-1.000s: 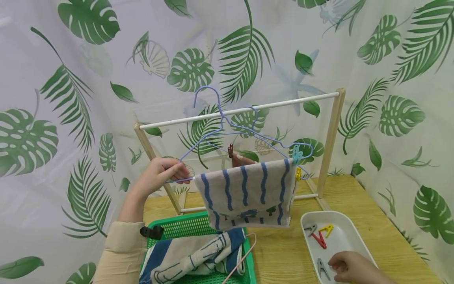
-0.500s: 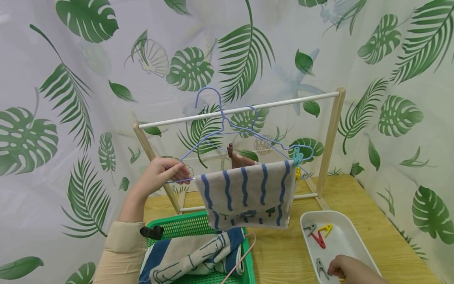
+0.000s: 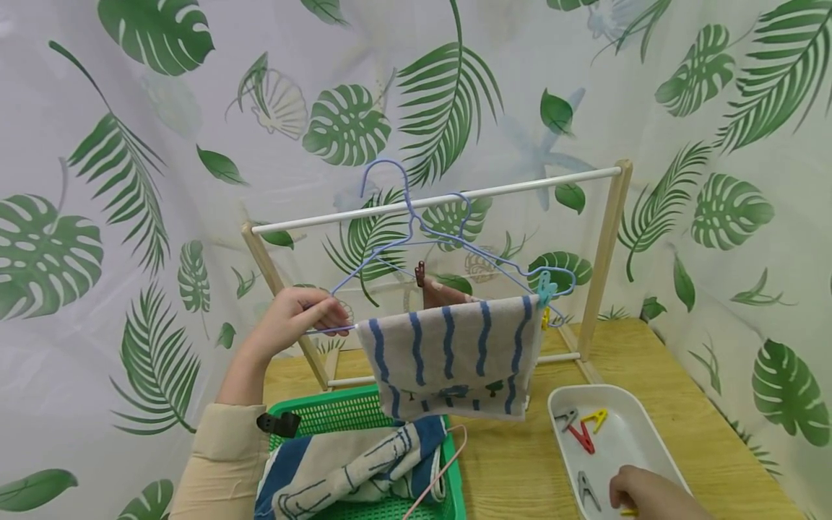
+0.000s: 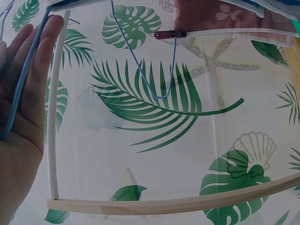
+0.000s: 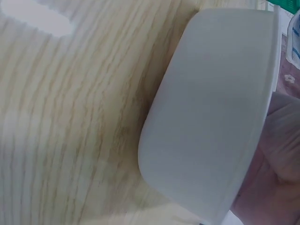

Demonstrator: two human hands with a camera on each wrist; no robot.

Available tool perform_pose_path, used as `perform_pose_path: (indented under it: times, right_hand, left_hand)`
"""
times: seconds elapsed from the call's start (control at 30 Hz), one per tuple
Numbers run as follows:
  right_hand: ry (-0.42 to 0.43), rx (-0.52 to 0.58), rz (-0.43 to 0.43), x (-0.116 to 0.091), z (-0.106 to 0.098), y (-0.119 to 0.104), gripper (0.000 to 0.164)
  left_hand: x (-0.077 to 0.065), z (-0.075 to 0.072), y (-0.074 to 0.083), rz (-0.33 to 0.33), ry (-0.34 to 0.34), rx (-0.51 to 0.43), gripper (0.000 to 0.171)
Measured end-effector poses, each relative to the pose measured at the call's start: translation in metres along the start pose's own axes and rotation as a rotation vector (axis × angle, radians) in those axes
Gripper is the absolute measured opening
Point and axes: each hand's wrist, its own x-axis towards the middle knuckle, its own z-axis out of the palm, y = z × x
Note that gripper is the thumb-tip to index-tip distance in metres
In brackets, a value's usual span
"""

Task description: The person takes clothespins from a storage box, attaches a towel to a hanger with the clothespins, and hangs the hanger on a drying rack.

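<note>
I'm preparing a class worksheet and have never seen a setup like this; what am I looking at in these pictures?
No machine here: a person works bare-handed, wearing three cameras. The wide picture looks forward and down from the head; the two smaller ones look from each wrist. In the wide one, the left grip holds a blue hanger with a striped towel draped over it and a light-blue clip at one corner. On the table stand a rack, a green basket with a cloth in it, and a white tray with clips. The right grip is down in the tray; whether it holds anything is hidden.
</note>
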Motion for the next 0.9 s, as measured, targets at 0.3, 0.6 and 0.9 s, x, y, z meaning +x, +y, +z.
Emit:
perform_pose_path:
  times: [0.3,0.6,0.9]
  right_hand:
    - [-0.045,-0.056,0.053,-0.007,-0.007,-0.005,0.021]
    - [-0.052,-0.055,-0.029,-0.007,-0.009,0.0,0.023]
    - [-0.022,-0.127,0.032,-0.005,-0.008,0.004,0.028]
  left_hand:
    - [0.001,0.001,-0.001,-0.001,-0.004,-0.011,0.03]
    - [0.003,0.003,-0.002,0.007,-0.013,-0.002,0.03]
    - [0.003,0.004,-0.002,-0.015,-0.012,0.006,0.029]
